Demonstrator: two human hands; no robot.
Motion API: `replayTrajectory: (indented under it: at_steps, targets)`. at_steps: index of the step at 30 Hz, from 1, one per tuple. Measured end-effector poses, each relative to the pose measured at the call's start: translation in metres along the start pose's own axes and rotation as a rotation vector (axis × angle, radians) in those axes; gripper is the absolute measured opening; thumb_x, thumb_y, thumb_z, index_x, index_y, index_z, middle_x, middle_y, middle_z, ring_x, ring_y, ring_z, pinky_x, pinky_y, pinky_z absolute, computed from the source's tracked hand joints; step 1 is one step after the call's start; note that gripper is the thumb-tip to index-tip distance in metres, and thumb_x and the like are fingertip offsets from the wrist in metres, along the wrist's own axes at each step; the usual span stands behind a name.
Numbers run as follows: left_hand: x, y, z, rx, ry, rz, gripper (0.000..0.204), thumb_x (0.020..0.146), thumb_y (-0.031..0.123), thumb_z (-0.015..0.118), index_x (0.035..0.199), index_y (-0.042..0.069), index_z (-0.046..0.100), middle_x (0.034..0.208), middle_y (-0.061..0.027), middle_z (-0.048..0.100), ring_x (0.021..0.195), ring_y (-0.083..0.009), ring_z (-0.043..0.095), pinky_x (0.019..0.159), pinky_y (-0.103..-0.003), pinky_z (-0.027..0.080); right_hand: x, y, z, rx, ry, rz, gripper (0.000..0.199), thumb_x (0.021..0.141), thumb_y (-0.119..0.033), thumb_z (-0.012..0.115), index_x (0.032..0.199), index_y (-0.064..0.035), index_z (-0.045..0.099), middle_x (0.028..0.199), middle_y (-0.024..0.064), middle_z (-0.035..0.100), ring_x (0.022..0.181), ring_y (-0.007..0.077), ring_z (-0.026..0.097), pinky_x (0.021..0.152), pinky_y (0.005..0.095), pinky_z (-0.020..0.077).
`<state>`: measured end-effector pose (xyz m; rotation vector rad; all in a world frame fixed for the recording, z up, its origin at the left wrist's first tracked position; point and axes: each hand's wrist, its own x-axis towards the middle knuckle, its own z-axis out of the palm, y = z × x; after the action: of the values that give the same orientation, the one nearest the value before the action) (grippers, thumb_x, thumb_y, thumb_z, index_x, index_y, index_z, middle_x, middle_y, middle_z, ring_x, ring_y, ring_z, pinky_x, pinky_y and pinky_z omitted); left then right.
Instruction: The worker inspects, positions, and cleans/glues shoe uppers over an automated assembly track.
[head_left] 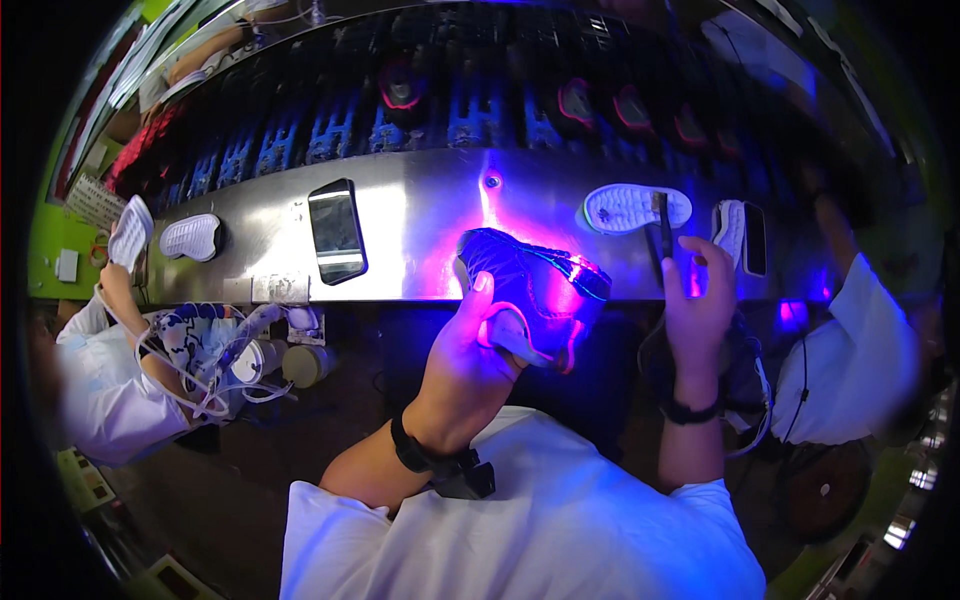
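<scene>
My left hand (462, 365) is closed around a dark shoe upper (525, 280), its thumb laid along the near side. The upper is tilted above the bench's front edge, lit blue and pink. A thin-handled brush (665, 238) is pinched in my right hand (698, 305), its fingers curled at the handle's lower end. The brush's head rests over a white shoe sole (615, 208) lying on the bench, covering part of it. My hands are apart, and the sole lies beyond both of them.
A metal bench (410, 220) carries a phone (337, 232), another white sole (190, 238), and a sole (730, 230) beside a second phone (755, 240). Behind runs a dark rack with blue slats (400, 125) and several shoe uppers. Co-workers flank me; the left one's hand (115, 280) holds a sole.
</scene>
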<state>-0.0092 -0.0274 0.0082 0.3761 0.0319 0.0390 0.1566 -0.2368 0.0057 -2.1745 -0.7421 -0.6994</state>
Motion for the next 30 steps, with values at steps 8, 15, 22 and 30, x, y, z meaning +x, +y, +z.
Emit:
replayTrajectory:
  at_steps: [8, 15, 22, 30]
  targets:
    - [0.004, -0.025, 0.017, 0.037, 0.155, -0.1, 0.055, 0.104, 0.048, 0.04, 0.131, 0.001, 0.051, 0.122, -0.0116, 0.065, 0.111, -0.0229, 0.064, 0.098, -0.039, 0.05, -0.02, -0.073, -0.044, 0.006, 0.043, -0.691, 0.038, 0.079, -0.01, 0.081, 0.095, -0.0152, 0.048, 0.114, -0.0022, 0.072, 0.119, 0.0263, 0.053, 0.098, 0.0424, 0.0456]
    - [0.001, -0.031, 0.021, 0.09, 0.149, -0.055, 0.056, 0.103, 0.048, 0.043, 0.131, 0.0, 0.051, 0.119, -0.0123, 0.066, 0.11, -0.0226, 0.064, 0.098, -0.038, 0.05, -0.024, -0.066, -0.052, 0.003, -0.029, -0.758, 0.021, 0.087, -0.013, 0.066, 0.092, -0.0145, 0.046, 0.116, -0.0001, 0.072, 0.123, 0.0266, 0.049, 0.103, 0.0435, 0.0419]
    - [-0.006, -0.035, 0.026, 0.114, 0.169, 0.046, 0.052, 0.103, 0.044, 0.049, 0.131, 0.0, 0.05, 0.119, -0.0116, 0.065, 0.11, -0.021, 0.064, 0.096, -0.037, 0.051, -0.022, -0.069, -0.059, 0.05, -0.115, -0.762, 0.013, 0.089, -0.014, 0.059, 0.094, -0.013, 0.047, 0.118, 0.0032, 0.071, 0.122, 0.0258, 0.049, 0.104, 0.0429, 0.0412]
    - [-0.012, -0.037, 0.024, 0.141, 0.163, 0.141, 0.047, 0.102, 0.038, 0.054, 0.131, 0.001, 0.048, 0.121, -0.0102, 0.063, 0.11, -0.0195, 0.064, 0.095, -0.034, 0.052, -0.025, -0.068, -0.059, 0.062, -0.104, -0.776, 0.015, 0.087, -0.012, 0.061, 0.093, -0.0121, 0.048, 0.115, 0.0036, 0.073, 0.117, 0.0238, 0.05, 0.104, 0.0416, 0.0418]
